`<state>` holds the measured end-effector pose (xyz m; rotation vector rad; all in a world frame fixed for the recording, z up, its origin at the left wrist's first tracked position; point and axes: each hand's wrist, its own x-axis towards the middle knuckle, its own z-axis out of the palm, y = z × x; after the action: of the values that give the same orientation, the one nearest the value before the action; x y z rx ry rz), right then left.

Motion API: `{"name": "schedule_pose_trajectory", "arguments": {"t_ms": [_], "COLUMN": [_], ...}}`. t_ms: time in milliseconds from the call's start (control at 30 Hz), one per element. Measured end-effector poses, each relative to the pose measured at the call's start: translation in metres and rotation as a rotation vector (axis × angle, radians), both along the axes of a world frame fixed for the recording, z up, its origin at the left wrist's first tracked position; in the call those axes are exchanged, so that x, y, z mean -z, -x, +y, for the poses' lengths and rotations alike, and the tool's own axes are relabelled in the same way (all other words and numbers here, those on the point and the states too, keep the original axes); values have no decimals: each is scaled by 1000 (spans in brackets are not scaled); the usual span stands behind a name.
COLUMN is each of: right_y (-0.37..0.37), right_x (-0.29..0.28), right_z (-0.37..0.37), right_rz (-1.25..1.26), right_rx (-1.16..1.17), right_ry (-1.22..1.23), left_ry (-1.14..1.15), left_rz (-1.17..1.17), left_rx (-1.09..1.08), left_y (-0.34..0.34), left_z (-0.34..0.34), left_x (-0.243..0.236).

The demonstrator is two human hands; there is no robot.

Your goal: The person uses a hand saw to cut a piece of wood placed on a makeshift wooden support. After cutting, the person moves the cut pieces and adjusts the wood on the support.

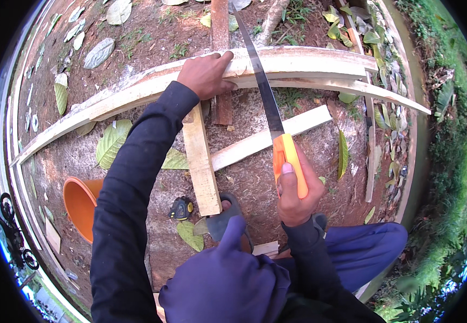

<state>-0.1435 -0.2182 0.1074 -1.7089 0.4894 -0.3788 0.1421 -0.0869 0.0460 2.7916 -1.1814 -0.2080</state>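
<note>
My left hand (pixel 204 75) grips the stacked long pale planks (pixel 303 62), fingers curled over the upper edge. My right hand (pixel 298 194) holds the orange and yellow handle of a hand saw (pixel 268 97); its dark blade lies across the planks just right of my left hand. A reddish board (pixel 220 27) runs beneath the planks. A short pale batten (pixel 201 183) extends from under them toward my sandalled foot (pixel 217 226), and another short board (pixel 276 133) lies diagonally to its right.
An orange bucket (pixel 80 207) and a black and yellow tape measure (pixel 181 207) are at lower left. Fallen leaves (pixel 112 145) lie on the dirt. Narrow boards (pixel 369 167) run along the right, beside a ditch and greenery (pixel 438 161). A bicycle (pixel 15 231) shows at the far left edge.
</note>
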Motion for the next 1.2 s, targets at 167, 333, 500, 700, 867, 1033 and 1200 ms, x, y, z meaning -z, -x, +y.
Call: {"name": "schedule_pose_trajectory", "arguments": {"t_ms": [167,333,500,700,867,1033,1200], "right_y": [-6,-6,7,33,-38,-8,23], "right_x": [3,-4,-28,-57,-61,-51,-61], "right_z": [6,10,18,18,11,13,11], "right_rz": [-24,-33,43,108,221,119,66], "right_rx": [23,23,37,-10,-4,58,65], "right_ry": [30,39,49,93,-61,-15,26], "left_ry": [7,-118,-102,-120,-110,-70,-78], "left_rz": [-43,118,74,68,71,44,43], "left_rx": [17,-31,0,18,33,50,52], "left_y": [1,1,-4,-6,-7,-7,-7], "left_z": [-7,-22,-18,-18,-15,-17,-13], "left_x": [-3,-12,-5,-1,-2,3,6]}}
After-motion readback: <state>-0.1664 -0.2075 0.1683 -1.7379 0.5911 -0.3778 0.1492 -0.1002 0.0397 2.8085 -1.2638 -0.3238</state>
